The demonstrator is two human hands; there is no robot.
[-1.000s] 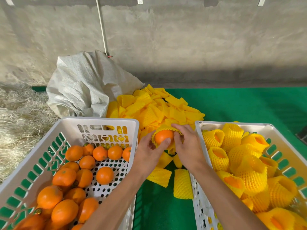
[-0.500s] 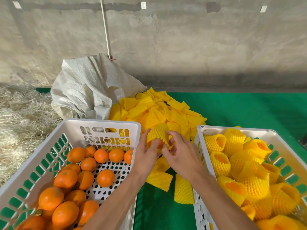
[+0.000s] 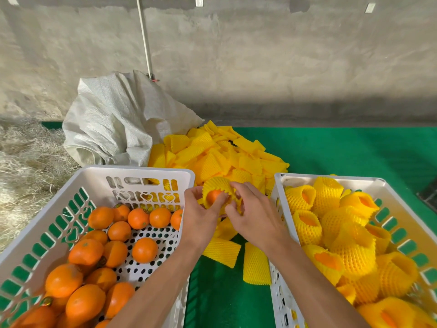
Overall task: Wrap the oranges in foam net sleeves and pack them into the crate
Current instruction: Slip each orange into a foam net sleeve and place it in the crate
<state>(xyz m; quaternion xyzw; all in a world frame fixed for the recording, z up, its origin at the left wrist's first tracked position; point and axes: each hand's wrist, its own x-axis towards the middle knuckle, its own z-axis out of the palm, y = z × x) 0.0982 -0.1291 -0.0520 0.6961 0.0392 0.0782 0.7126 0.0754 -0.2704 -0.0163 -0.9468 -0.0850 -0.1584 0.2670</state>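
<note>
Between the two crates, my left hand [image 3: 201, 215] and my right hand [image 3: 254, 216] together hold one orange [image 3: 213, 194] sitting inside a yellow foam net sleeve [image 3: 218, 184]. The left thumb presses on the orange; the right fingers pinch the sleeve's edge. The white crate on the left [image 3: 132, 172] holds several bare oranges [image 3: 144, 249]. The white crate on the right [image 3: 331, 178] is filled with several sleeved oranges [image 3: 307, 227].
A pile of flat yellow sleeves [image 3: 220, 152] lies on the green mat [image 3: 354, 150] behind the crates; two loose sleeves [image 3: 256, 265] lie between them. A white woven sack [image 3: 113, 119] slumps at the back left, straw [image 3: 26, 162] beside it. A concrete wall stands behind.
The sleeve has been worked further over the orange while both hands shifted their grip; the orange, covered half a second ago, shows again through the sleeve's open end.
</note>
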